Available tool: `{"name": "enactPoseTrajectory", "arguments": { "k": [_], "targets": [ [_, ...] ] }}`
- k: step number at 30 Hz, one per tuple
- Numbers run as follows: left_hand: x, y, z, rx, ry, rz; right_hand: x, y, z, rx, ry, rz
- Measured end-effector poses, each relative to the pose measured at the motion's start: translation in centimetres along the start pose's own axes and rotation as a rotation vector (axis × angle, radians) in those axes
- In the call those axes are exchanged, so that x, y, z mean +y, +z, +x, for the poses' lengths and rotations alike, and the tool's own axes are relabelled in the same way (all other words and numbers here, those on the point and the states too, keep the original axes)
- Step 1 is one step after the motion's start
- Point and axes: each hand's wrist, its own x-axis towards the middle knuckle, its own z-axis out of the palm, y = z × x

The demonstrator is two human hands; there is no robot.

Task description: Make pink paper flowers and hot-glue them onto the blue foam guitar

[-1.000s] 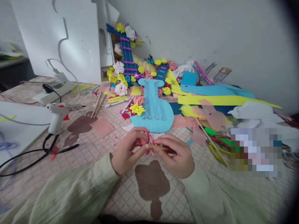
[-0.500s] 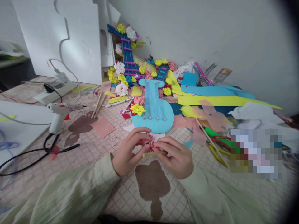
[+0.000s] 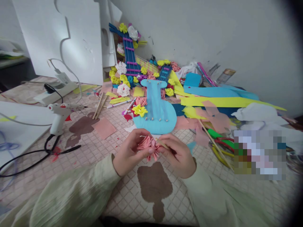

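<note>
Between my hands is a pink crepe paper flower [image 3: 148, 144] with ruffled petals. My left hand [image 3: 131, 154] pinches it from the left, thumb in front and fingers behind. My right hand [image 3: 178, 154] grips a thin wooden stick [image 3: 163, 144], whose tip points at the flower's middle. Whether the tip touches the petals I cannot tell. Just beyond my hands lies a light-blue guitar-like cutout [image 3: 161, 121] with string-like lines, small pegs and a yellow paper flower [image 3: 139, 110] on its left side.
A white glue gun [image 3: 56, 118] stands at left, its black cable on the table. Behind it is a power strip [image 3: 58, 90]. Several paper flowers and a dark-blue guitar neck [image 3: 130, 56] crowd the back. Yellow-handled pliers [image 3: 219, 154] and a long stick [image 3: 215, 143] lie right.
The pink flower has turned so more of its petals show. The stick, which lay across in front of it, now points up and left toward its middle.
</note>
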Motion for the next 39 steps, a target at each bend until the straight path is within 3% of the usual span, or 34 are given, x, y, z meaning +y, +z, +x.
{"name": "enactPoseTrajectory", "arguments": {
  "k": [11, 18, 31, 39],
  "targets": [
    [0.25, -0.16, 0.31, 0.045, 0.025, -0.083, 0.06, 0.41, -0.42, 0.001, 0.358, 0.328],
    [0.22, -0.26, 0.58, 0.083, 0.026, -0.080, 0.14, 0.35, -0.52, 0.055, 0.144, 0.107],
    [0.60, -0.12, 0.61, 0.075, 0.039, -0.068, 0.29, 0.21, -0.57, 0.036, 0.124, 0.157],
    [0.36, -0.22, 0.51, 0.079, 0.067, -0.069, 0.24, 0.01, -0.35, 0.029, 0.018, 0.095]
  ]
}}
